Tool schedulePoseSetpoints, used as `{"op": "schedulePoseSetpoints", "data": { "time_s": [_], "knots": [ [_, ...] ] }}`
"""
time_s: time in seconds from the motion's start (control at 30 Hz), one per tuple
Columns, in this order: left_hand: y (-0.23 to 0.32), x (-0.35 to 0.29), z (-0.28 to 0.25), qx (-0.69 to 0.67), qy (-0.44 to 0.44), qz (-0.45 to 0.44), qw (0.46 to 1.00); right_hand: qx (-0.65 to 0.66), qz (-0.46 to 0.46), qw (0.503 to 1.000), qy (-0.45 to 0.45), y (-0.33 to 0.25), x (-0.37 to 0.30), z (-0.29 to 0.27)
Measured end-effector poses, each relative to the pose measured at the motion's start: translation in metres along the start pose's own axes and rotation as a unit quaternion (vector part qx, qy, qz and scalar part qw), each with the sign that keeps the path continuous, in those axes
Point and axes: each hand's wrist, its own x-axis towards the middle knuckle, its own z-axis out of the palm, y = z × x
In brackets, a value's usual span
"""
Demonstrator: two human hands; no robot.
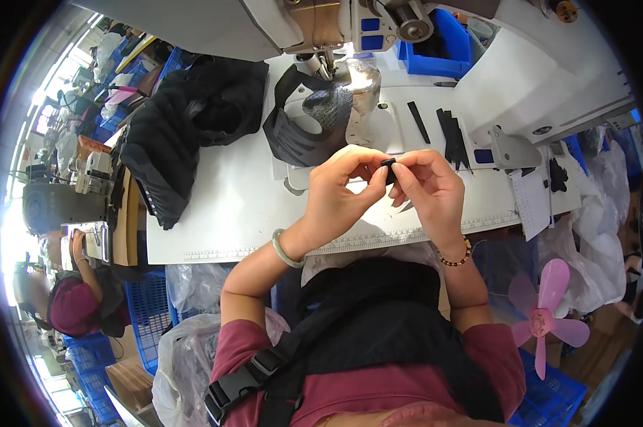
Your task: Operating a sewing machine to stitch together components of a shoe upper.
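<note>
Above the front part of the sewing table, my left hand and my right hand meet fingertip to fingertip. Both pinch a small black strip of fabric, which looks folded between them. Part of it is hidden by the fingers. Just beyond, a dark grey and black fabric piece with a curved opening lies by the sewing machine's presser foot. Several loose black strips lie on the table to the right of my hands. A pointed metal blade shows under my right fingers.
A heap of black garments covers the table's left. A blue bin stands behind the machine. Along the front edge of the white table runs a ruler. A pink fan is at the lower right. Another person sits far left.
</note>
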Motion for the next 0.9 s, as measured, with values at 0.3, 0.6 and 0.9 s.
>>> {"op": "schedulePoseSetpoints", "data": {
  "time_s": [0.3, 0.6, 0.9],
  "knots": [
    [-0.002, -0.001, 0.001, -0.024, 0.02, -0.016, 0.999, -0.054, -0.01, 0.998, 0.006, 0.003, 0.002, 0.002],
    [-0.002, 0.0, -0.001, -0.087, 0.017, -0.047, 0.995, -0.031, 0.006, 1.0, -0.003, 0.012, 0.014, -0.004],
    [0.005, -0.004, -0.002, -0.184, 0.052, -0.116, 0.975, 0.015, -0.002, 0.999, -0.033, 0.011, -0.002, 0.015]
  ]
}}
